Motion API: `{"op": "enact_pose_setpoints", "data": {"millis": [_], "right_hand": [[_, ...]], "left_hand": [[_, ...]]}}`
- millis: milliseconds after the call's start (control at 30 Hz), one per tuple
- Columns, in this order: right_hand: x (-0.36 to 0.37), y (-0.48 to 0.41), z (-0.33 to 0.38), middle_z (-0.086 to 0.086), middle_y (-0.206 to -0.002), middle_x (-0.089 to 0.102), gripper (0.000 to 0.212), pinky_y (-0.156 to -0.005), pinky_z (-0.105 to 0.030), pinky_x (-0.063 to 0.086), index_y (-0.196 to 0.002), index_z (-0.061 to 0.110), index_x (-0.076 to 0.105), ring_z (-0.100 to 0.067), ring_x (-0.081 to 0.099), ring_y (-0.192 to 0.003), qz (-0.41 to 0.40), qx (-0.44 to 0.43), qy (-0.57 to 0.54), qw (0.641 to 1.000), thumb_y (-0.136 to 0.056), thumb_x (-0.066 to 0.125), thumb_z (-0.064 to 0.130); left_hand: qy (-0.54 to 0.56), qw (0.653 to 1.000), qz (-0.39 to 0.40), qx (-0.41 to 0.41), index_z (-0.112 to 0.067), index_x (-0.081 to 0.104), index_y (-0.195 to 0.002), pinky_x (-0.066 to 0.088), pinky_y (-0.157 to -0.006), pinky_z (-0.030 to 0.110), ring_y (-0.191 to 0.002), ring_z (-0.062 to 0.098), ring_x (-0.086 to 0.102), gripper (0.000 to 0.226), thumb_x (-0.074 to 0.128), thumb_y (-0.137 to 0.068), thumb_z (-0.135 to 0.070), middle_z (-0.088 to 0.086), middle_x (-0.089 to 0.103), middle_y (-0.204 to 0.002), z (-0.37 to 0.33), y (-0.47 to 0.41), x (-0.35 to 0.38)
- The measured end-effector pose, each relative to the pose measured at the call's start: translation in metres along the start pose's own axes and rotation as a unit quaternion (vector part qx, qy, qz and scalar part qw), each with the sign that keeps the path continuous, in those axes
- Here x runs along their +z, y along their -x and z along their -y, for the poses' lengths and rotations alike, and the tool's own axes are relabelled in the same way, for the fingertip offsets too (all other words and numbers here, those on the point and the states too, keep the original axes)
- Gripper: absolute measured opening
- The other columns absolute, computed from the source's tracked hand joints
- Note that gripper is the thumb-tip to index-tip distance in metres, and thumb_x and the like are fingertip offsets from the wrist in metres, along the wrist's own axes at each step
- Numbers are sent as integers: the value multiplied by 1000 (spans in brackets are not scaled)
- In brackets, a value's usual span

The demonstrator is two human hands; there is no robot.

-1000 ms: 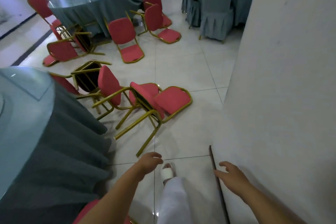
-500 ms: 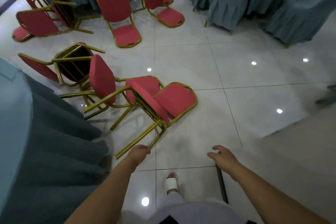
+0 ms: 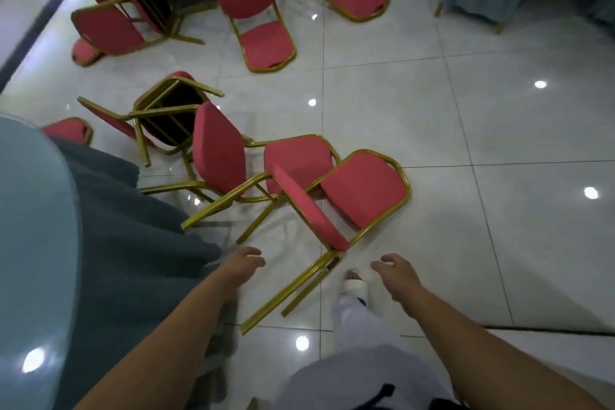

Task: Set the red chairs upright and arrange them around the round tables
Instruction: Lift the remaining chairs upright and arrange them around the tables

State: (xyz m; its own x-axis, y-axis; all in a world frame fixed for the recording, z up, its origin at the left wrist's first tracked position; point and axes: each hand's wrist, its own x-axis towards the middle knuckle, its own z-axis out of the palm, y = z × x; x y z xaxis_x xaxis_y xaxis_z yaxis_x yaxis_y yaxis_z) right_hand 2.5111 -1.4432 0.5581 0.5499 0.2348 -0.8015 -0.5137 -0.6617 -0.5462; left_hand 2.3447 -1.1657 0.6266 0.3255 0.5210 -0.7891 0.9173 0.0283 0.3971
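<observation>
**Operator:** Which step is in hand?

**Technician:** The approach to the nearest chair. It lies tipped on the floor beside the round table, overlapping a second chair.

**Operator:** Hand state?

**Technician:** The left hand and right hand hover on either side of its legs, fingers loosely apart, holding nothing. The next move probably calls for gripping the frame, lifting it clear and standing it upright.

Toppled red chairs lie scattered on the glossy tiled floor.
</observation>
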Motion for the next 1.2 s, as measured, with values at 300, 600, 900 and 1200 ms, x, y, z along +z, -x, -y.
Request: {"op": "enact_pose_setpoints", "data": {"millis": [300,600,900,1200], "right_hand": [[-20,-95,78,3,-100,62,51,-69,-26,44,-137,12,51,-9,60,-80,55,53,43,996,-92,63,33],[-46,-140,107,-1,-95,57,15,-77,-36,47,-100,20,56,-14,53,-78,11,28,38,999,-91,62,31],[-29,-125,87,-12,-135,53,51,-87,-36,45,-137,10,51,-24,51,-105,-18,108,-32,993,-93,62,34],[21,-117,98,-11,-127,58,48,-83,-35,49,-133,13,55,-26,57,-103,-202,186,-184,944,-91,65,33]], "left_hand": [[-99,994,-47,20,-16,49,-141,51,-96,40,-111,27,59,47,58,-95,-19,13,56,-131,-128,-64,-27],[-224,974,22,-40,-14,47,-141,48,-102,44,-116,30,57,47,58,-96,-17,16,53,-133,-141,-85,-39],[-309,950,49,-18,-19,52,-137,49,-83,33,-106,23,59,43,61,-95,-20,10,55,-133,-180,-153,-73],[-343,919,161,111,-5,67,-104,52,-70,20,-98,30,61,12,59,-95,-7,17,64,-106,-264,-286,-45]]}}
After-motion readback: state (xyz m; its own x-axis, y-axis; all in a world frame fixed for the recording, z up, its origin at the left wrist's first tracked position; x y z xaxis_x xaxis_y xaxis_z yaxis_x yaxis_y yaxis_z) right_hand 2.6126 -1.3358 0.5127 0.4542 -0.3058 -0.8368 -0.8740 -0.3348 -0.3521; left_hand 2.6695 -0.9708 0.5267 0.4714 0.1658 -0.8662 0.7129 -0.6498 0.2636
